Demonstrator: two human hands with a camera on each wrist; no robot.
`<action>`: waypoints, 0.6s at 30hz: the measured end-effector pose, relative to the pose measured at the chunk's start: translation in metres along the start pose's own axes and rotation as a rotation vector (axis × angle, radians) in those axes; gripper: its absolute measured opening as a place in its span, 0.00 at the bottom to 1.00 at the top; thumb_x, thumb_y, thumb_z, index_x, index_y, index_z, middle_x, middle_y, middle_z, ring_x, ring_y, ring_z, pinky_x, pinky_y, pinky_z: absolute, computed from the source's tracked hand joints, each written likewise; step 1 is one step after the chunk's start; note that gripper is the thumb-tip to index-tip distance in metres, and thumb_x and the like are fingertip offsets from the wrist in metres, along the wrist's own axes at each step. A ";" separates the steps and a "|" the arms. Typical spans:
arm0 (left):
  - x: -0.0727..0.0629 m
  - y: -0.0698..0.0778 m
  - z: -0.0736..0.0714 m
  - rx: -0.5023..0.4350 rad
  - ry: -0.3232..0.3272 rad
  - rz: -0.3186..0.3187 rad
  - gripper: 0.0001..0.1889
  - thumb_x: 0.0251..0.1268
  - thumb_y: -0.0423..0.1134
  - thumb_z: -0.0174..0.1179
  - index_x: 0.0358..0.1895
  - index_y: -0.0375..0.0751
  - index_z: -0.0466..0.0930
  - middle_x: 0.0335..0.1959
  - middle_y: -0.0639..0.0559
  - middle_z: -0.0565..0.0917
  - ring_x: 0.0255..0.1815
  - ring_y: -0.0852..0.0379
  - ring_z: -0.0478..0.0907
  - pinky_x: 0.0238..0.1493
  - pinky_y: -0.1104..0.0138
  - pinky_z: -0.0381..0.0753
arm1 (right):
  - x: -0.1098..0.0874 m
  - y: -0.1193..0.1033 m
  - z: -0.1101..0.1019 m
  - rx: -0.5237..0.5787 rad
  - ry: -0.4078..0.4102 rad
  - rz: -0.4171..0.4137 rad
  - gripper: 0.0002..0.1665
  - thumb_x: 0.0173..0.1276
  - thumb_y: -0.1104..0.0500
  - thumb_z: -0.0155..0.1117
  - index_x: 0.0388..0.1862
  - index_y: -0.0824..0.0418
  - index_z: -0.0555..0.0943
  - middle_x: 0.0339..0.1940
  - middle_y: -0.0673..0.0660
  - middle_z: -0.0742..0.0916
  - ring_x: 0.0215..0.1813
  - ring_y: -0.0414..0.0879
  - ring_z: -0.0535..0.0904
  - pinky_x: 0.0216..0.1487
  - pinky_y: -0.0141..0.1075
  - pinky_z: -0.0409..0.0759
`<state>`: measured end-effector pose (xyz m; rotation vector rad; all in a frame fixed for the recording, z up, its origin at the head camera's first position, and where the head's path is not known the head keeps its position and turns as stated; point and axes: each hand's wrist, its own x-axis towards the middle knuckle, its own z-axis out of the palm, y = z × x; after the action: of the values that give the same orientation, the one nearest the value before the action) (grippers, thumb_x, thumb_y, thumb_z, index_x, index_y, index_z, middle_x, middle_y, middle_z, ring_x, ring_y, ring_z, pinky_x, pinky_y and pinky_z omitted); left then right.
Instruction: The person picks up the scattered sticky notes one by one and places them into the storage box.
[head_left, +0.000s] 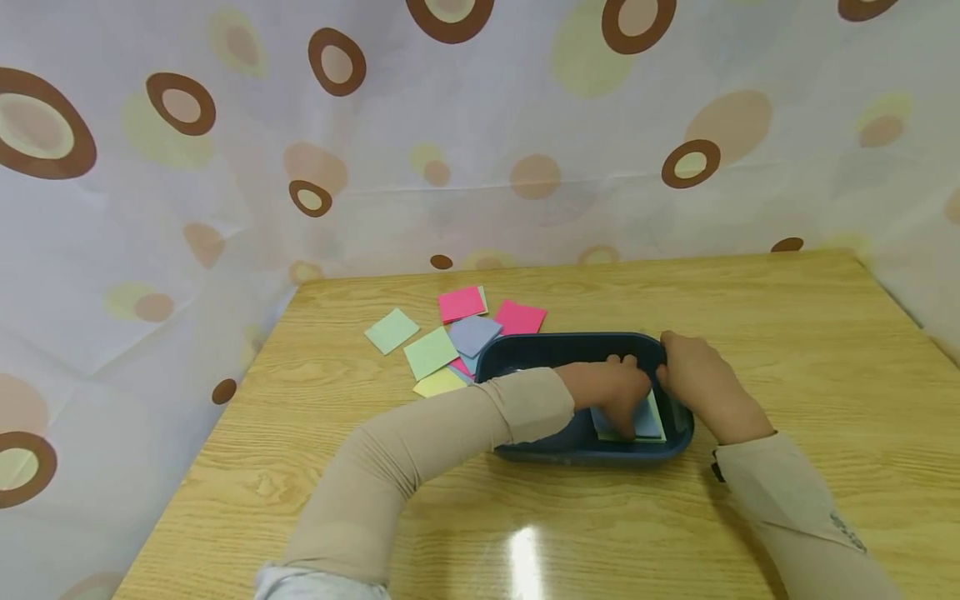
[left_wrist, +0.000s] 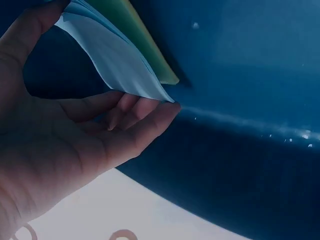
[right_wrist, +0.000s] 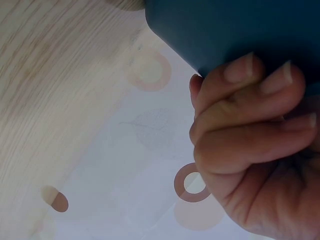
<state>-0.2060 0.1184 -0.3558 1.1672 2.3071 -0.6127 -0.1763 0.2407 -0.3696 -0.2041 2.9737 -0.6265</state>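
Tabletop [head_left: 810,350] holds a blue bin [head_left: 570,455]; my right hand [head_left: 707,390] grips its right end, left hand [head_left: 621,393] pinches blue notes [left_wrist: 112,57] inside. From my end, looks like a note-grabbing step; next move wants a steady pinch.

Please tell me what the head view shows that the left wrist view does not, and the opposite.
Only the head view shows the right hand gripping the dark tray, and loose paper notes on the table. Only the left wrist view shows the palm side of the left hand, and the blue paper bending between thumb and fingers. Both show the left hand, blue paper, green paper, dark tray and patterned backdrop.
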 end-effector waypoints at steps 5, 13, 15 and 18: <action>0.001 0.002 0.002 0.010 0.017 0.016 0.32 0.61 0.62 0.59 0.66 0.54 0.68 0.64 0.57 0.67 0.58 0.60 0.59 0.57 0.69 0.59 | 0.000 0.000 0.000 -0.001 0.003 0.001 0.24 0.65 0.70 0.57 0.54 0.86 0.65 0.40 0.80 0.79 0.24 0.54 0.76 0.23 0.42 0.74; 0.006 0.003 0.004 -0.022 0.033 0.015 0.34 0.59 0.62 0.61 0.66 0.53 0.68 0.65 0.55 0.65 0.59 0.60 0.59 0.58 0.70 0.60 | 0.000 0.001 0.002 -0.010 0.012 0.007 0.25 0.65 0.70 0.57 0.55 0.86 0.65 0.41 0.80 0.79 0.26 0.56 0.77 0.24 0.43 0.75; 0.006 0.003 0.004 -0.025 0.034 0.010 0.34 0.59 0.62 0.61 0.67 0.53 0.68 0.66 0.55 0.64 0.58 0.60 0.59 0.58 0.70 0.60 | 0.000 0.001 0.002 -0.015 0.018 0.003 0.25 0.65 0.70 0.58 0.55 0.86 0.65 0.42 0.81 0.79 0.26 0.56 0.78 0.24 0.44 0.75; 0.007 0.004 0.006 -0.025 0.043 0.006 0.35 0.58 0.62 0.62 0.67 0.54 0.67 0.66 0.54 0.64 0.58 0.60 0.59 0.57 0.70 0.59 | 0.000 0.001 0.002 -0.018 0.027 -0.004 0.25 0.64 0.70 0.58 0.55 0.86 0.66 0.41 0.81 0.79 0.27 0.57 0.78 0.25 0.45 0.76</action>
<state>-0.2052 0.1213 -0.3651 1.1865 2.3388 -0.5602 -0.1766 0.2409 -0.3716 -0.2046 3.0061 -0.6079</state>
